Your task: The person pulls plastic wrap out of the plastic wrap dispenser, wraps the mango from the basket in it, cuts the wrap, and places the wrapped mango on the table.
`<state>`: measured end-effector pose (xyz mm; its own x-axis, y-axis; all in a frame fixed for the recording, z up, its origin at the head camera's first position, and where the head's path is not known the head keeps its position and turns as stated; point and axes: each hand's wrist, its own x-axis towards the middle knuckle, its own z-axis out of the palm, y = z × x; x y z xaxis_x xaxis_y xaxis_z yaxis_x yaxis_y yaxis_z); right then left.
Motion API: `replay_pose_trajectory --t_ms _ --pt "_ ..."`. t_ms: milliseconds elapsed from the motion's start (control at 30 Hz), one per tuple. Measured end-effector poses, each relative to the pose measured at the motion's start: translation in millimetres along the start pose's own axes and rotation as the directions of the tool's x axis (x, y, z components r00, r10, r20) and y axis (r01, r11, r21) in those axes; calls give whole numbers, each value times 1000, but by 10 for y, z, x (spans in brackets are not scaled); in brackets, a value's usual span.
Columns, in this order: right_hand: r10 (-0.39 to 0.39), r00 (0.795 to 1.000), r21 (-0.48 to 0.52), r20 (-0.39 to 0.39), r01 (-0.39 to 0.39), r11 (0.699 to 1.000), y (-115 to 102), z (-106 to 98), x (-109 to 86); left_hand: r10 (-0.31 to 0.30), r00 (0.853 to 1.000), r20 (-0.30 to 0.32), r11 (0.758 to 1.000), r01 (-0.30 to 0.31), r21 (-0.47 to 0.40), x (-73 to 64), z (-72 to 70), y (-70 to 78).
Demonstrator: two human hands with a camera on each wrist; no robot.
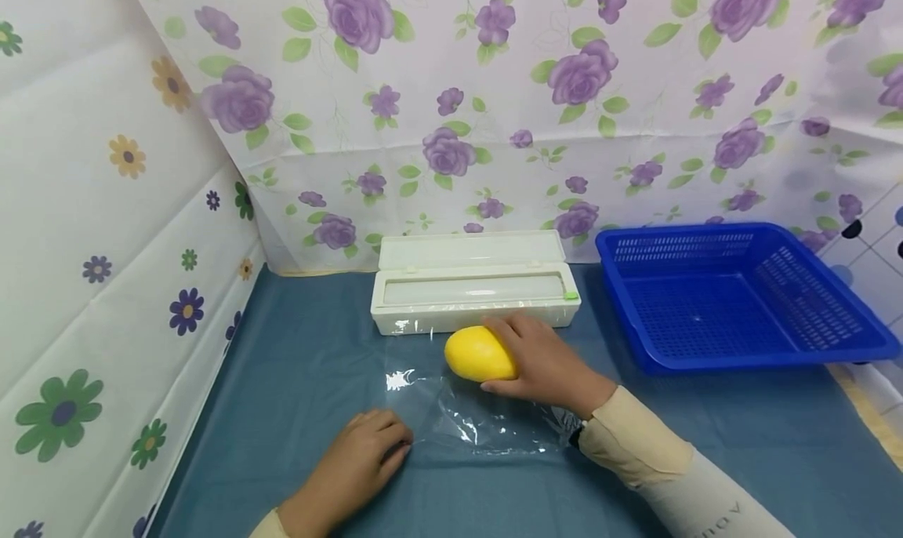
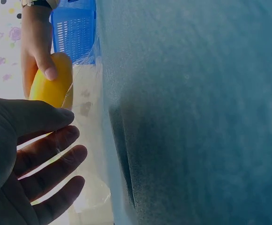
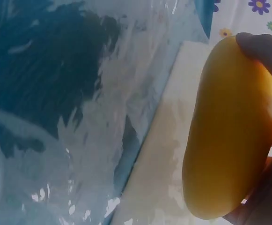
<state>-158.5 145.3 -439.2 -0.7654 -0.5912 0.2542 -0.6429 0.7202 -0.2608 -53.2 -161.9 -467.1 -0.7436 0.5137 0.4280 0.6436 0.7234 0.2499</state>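
A smooth yellow mango is gripped in my right hand, held over a sheet of clear cling film. The right wrist view shows the mango lengthwise, with the thumb at one end and fingers around its side. The film runs out from the front of a white cling film dispenser, whose lid stands up. At the film's left edge, my left hand pinches it between thumb and index finger; its other fingers are spread in the left wrist view.
A blue plastic basket stands right of the dispenser. A green slider sits at the dispenser's right end. Blue-green cloth covers the table. Flowered sheets hang behind and at the left.
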Motion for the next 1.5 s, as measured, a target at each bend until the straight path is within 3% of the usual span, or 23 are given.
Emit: replay_pose_trajectory --t_ms 667,1167,1367,1500 --pt "-17 996 -22 89 19 1000 -71 219 112 -29 999 32 1000 29 2 -9 11 -2" --pt "9 990 -40 142 -3 999 -54 277 89 -108 987 120 994 109 5 16 -14 26" --pt "19 989 -49 146 -11 999 -54 257 53 -92 991 101 996 93 1 18 3 16" --pt "30 994 -40 105 -26 999 -65 178 -4 -74 994 76 997 74 -1 15 16 5"
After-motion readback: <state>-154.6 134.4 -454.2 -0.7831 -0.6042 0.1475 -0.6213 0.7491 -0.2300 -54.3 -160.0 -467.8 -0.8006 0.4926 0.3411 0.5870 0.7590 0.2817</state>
